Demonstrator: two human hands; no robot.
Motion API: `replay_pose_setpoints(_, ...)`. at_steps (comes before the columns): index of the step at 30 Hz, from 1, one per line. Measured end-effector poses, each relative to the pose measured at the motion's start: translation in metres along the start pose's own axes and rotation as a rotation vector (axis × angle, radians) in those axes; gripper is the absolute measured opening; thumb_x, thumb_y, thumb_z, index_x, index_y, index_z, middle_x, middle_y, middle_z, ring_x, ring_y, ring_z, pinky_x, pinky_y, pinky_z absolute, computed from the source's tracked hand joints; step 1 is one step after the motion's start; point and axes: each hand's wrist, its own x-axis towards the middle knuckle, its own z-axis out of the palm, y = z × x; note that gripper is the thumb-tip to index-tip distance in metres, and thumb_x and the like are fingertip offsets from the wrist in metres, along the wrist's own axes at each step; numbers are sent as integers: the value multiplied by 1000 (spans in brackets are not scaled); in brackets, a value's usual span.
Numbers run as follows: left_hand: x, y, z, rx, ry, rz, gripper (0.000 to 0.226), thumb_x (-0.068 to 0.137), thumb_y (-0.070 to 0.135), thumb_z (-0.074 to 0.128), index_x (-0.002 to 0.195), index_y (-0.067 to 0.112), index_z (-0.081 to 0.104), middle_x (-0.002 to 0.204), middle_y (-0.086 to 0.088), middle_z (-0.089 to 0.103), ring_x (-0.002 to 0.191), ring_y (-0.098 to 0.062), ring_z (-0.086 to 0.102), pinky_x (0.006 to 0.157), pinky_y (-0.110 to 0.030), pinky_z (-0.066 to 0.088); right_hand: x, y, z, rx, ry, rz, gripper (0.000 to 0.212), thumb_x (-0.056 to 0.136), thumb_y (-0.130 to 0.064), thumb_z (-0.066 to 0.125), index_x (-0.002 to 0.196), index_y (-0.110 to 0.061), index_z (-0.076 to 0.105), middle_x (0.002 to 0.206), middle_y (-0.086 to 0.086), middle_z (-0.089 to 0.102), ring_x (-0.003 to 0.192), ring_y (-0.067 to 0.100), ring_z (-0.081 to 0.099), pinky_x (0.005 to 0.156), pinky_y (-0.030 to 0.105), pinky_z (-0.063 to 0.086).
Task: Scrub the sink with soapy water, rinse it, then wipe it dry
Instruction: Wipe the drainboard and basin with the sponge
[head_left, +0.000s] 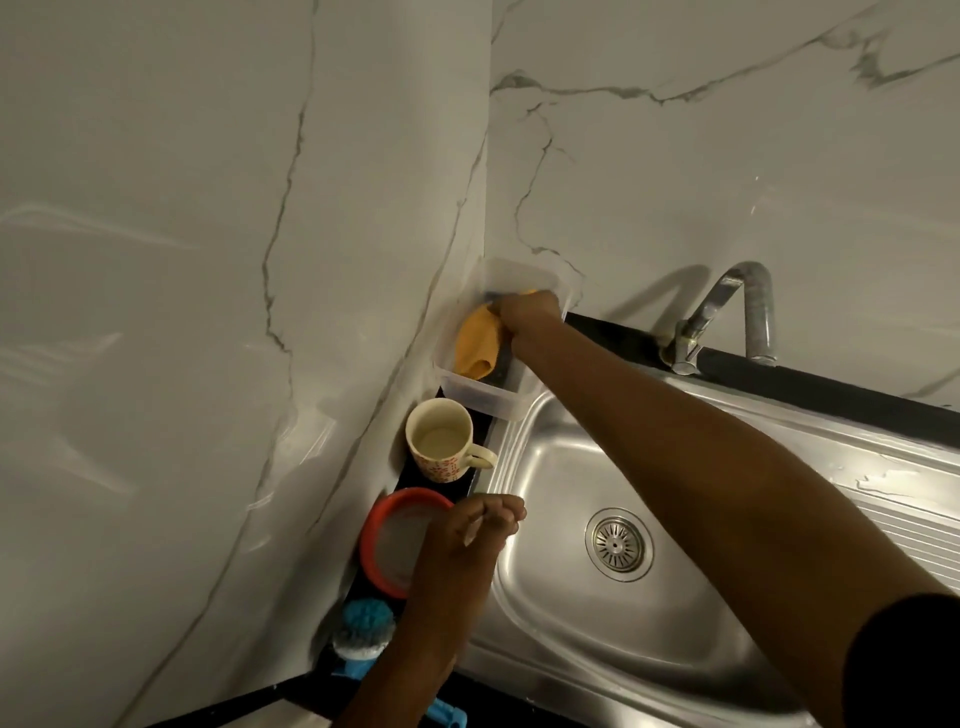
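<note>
- The right hand (527, 312) grips the orange-yellow cloth (478, 343) inside the clear plastic tub (498, 402). A quick pull could tip the light tub into the stainless steel sink (571, 467).
- The left hand (467, 525) is curled at the sink's left rim, contents unclear. It might knock the patterned ceramic mug (441, 441).

Orange cloth (478, 338), red-rimmed bowl (387, 540), grey-veined white wall (208, 260).

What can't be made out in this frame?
All head view:
- Fingers of the right hand: hidden behind its back inside the tub; grip on the cloth unclear.
- Dark item: mostly covered by the cloth.
- Left hand: blurred; whether it pinches anything is unclear.
- Bowl: partly behind the left hand.
- Brush handle: crossed by the left forearm, cut by the bottom edge.
- Sink, right side: behind the right arm.
</note>
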Motion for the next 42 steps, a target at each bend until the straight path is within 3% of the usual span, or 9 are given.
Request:
replay_pose_setpoints(7,34,27,19,362,12,343,16,98,26,68,113,27,73,110,14,76,106,-2,70,97,-35,59,-54,-54,-77,175,-72,-179,51,74,-17,93,116,-5,67,108,12,72,97,27,70,76,46,63)
replay_pose_setpoints(11,77,40,35,829,130,751,39,92,22,72,129,12,66,125,-5,71,115,-19,65,100,-37,54,-65,-36,-138,231,-170,-126,32,92,-19,76,120,-14,63,112,11,74,101,31,72,82,52,61)
replay_pose_setpoints(16,127,64,54,1389,-15,584,55,95,42,68,140,13,54,131,-10,66,122,-29,63,109,-45,46,-61,33,-166,122,3,-193,16,106,-18,51,119,-21,60,113,11,69,106,33,68,94,51,57)
replay_pose_setpoints(19,141,65,58,1473,-38,490,37,98,31,65,130,14,56,109,-8,73,101,-28,72,82,-37,52,-44,64,-164,-76,40,-258,19,104,-11,46,100,-21,62,108,24,67,94,34,65,90,48,56)
replay_pose_setpoints(22,148,65,56,1482,-32,425,15,97,18,64,111,13,61,96,-5,70,89,-27,72,68,-32,48,-8,81,-159,-306,117,-408,46,103,-8,46,146,-21,54,104,9,68,86,25,65,85,44,59)
replay_pose_setpoints(25,145,71,60,1507,-52,426,12,95,16,64,105,12,62,94,-6,70,87,-28,71,69,-32,48,21,85,-152,-611,249,-655,70,102,-3,46,164,-30,25,134,7,62,111,28,63,90,42,56)
replay_pose_setpoints(28,140,80,62,1515,-22,435,13,92,14,64,104,13,62,94,-5,70,88,-29,71,70,-31,48,51,93,-147,-923,351,-796,67,103,-11,41,165,-25,22,164,6,41,148,32,40,118,52,40)
replay_pose_setpoints(35,135,97,59,1520,67,514,21,96,19,63,117,16,62,98,-4,69,87,-25,69,68,-29,41,84,140,-92,-1180,154,-649,63,110,-42,34,167,-28,13,174,-2,11,161,31,-2,127,58,-7)
replay_pose_setpoints(42,142,92,61,1541,12,473,31,100,25,59,129,17,58,111,-6,69,98,-25,70,77,-33,51,54,185,-77,-1118,-114,-869,60,109,-47,19,166,-28,18,174,0,11,161,23,-3,129,55,-2)
